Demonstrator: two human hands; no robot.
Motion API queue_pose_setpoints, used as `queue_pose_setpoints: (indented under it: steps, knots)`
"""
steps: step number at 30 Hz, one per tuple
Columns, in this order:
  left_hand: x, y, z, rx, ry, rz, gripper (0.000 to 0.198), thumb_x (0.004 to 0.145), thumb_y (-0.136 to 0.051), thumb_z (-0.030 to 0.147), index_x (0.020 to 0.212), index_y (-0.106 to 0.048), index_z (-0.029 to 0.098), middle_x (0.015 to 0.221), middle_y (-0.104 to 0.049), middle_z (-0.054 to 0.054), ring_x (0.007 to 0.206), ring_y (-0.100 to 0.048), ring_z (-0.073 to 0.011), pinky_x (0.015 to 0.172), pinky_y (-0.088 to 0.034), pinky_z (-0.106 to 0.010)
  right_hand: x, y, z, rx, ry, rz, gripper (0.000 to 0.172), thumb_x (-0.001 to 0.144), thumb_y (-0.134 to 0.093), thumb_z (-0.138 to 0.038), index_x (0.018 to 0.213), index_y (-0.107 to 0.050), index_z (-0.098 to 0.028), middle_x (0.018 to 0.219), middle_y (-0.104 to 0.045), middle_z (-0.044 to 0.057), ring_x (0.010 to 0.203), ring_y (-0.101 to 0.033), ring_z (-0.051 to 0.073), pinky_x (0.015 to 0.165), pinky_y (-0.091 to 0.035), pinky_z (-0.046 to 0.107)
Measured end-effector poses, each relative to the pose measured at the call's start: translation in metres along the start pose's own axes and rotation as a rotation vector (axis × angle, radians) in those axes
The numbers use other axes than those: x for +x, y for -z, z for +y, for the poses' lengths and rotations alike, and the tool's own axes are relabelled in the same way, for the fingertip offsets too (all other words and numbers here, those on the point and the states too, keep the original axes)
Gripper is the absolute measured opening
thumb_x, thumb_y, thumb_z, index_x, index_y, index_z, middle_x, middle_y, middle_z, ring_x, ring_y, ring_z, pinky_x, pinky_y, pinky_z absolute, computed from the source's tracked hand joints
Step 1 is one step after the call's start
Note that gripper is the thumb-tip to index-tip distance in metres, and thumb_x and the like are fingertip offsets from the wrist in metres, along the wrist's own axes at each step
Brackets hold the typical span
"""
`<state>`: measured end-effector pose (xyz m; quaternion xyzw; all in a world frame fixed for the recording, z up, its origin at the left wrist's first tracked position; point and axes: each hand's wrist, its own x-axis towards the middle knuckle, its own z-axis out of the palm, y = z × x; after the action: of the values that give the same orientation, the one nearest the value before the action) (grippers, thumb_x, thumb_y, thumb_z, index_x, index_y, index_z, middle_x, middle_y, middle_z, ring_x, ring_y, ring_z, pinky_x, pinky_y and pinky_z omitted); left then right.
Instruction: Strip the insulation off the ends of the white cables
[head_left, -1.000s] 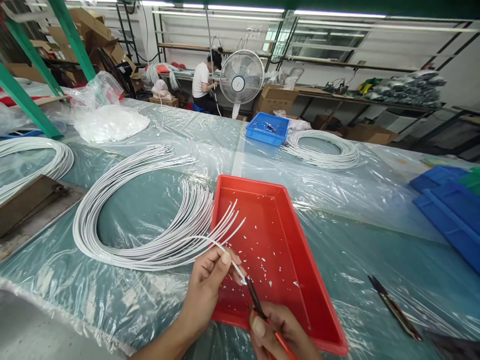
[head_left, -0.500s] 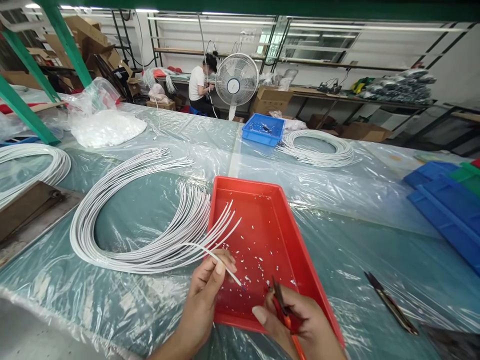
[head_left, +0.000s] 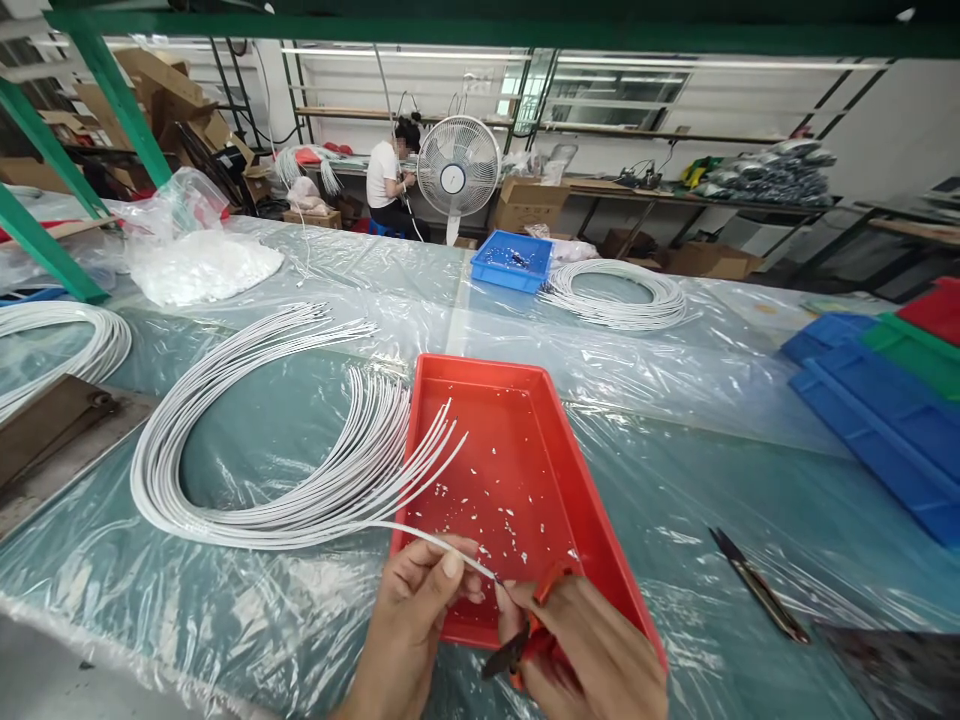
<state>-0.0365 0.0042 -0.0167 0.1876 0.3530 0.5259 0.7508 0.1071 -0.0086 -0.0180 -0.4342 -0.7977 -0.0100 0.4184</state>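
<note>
My left hand [head_left: 424,600] pinches a white cable [head_left: 427,538] between thumb and fingers, close to its end. That cable comes out of a large coil of white cables [head_left: 247,525] lying on the left. At the dark tip of the cable, the thumb and fingertips of my right hand [head_left: 592,640] meet. Tucked in the same hand are red-handled cutters [head_left: 504,655], their dark jaws pointing left and down; fingers hide most of them. Both hands are over the near part of a red tray [head_left: 600,530], which has small white scraps scattered inside.
Right of the tray lies a knife-like metal tool [head_left: 759,585]. Blue bins [head_left: 885,420] are stacked at the far right. Behind stand a blue tray [head_left: 510,262] and another cable coil [head_left: 619,312]. A metal block [head_left: 56,425] sits at left. A person [head_left: 386,180] works beyond a fan [head_left: 457,170].
My right hand has moved left to the cable's tip, and the cutters have turned from pointing up to pointing left and down. The view has shifted slightly.
</note>
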Motion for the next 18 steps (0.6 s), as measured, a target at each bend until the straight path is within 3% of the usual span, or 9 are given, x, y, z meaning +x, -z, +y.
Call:
queue_pose_setpoints:
  steps: [3,5,7,9,13,18]
  knots:
    - [-0.001,-0.003,-0.002,-0.087,0.083,0.107,0.015,0.068,-0.074,0.024,0.079,-0.07,0.014,0.062,-0.062,-0.001,0.059,-0.056,-0.0095,0.064,-0.045,-0.022,-0.007,0.0,0.004,-0.181,0.182,-0.041,0.019,0.077,-0.054,-0.008,0.094,-0.059,-0.014,0.066,-0.068,0.007,0.059,-0.061,0.019,0.061,-0.047,0.03]
    - [0.0,-0.002,-0.004,-0.086,0.082,0.144,0.017,0.067,-0.075,0.024,0.08,-0.071,0.014,0.062,-0.063,-0.001,0.058,-0.056,-0.0092,0.063,-0.045,-0.022,-0.007,0.0,0.003,-0.169,0.211,-0.044,0.021,0.076,-0.052,-0.006,0.094,-0.06,-0.013,0.067,-0.068,0.007,0.059,-0.062,0.02,0.061,-0.047,0.03]
    - [0.001,0.0,-0.004,-0.021,0.047,0.152,0.019,0.069,-0.073,0.026,0.085,-0.071,0.014,0.062,-0.064,-0.001,0.059,-0.056,-0.0092,0.062,-0.044,-0.021,-0.004,0.001,0.001,-0.037,0.121,-0.037,0.022,0.075,-0.054,-0.004,0.094,-0.06,-0.014,0.066,-0.067,0.006,0.058,-0.06,0.017,0.058,-0.047,0.028]
    - [0.001,0.003,-0.005,0.072,0.001,0.148,0.022,0.071,-0.071,0.027,0.089,-0.071,0.015,0.064,-0.065,-0.001,0.061,-0.056,-0.0099,0.063,-0.043,-0.021,0.002,0.003,-0.001,0.133,-0.075,-0.058,0.019,0.075,-0.056,-0.006,0.091,-0.061,-0.015,0.063,-0.064,0.004,0.056,-0.057,0.015,0.054,-0.046,0.025]
    - [0.0,0.007,-0.005,0.212,-0.074,0.145,0.022,0.071,-0.071,0.027,0.09,-0.072,0.015,0.065,-0.065,-0.001,0.065,-0.056,-0.0116,0.067,-0.042,-0.021,0.015,0.006,0.0,0.317,-0.426,-0.252,0.011,0.078,-0.055,-0.015,0.081,-0.065,-0.015,0.061,-0.06,0.002,0.054,-0.055,0.014,0.052,-0.045,0.023]
    - [0.001,0.008,-0.003,0.295,-0.09,0.118,0.023,0.071,-0.07,0.029,0.092,-0.072,0.019,0.074,-0.068,-0.004,0.07,-0.057,-0.0153,0.069,-0.043,-0.025,0.019,0.007,0.003,0.286,-0.471,-0.42,0.015,0.074,-0.052,-0.013,0.066,-0.063,-0.016,0.056,-0.056,0.002,0.054,-0.051,0.015,0.052,-0.04,0.023]
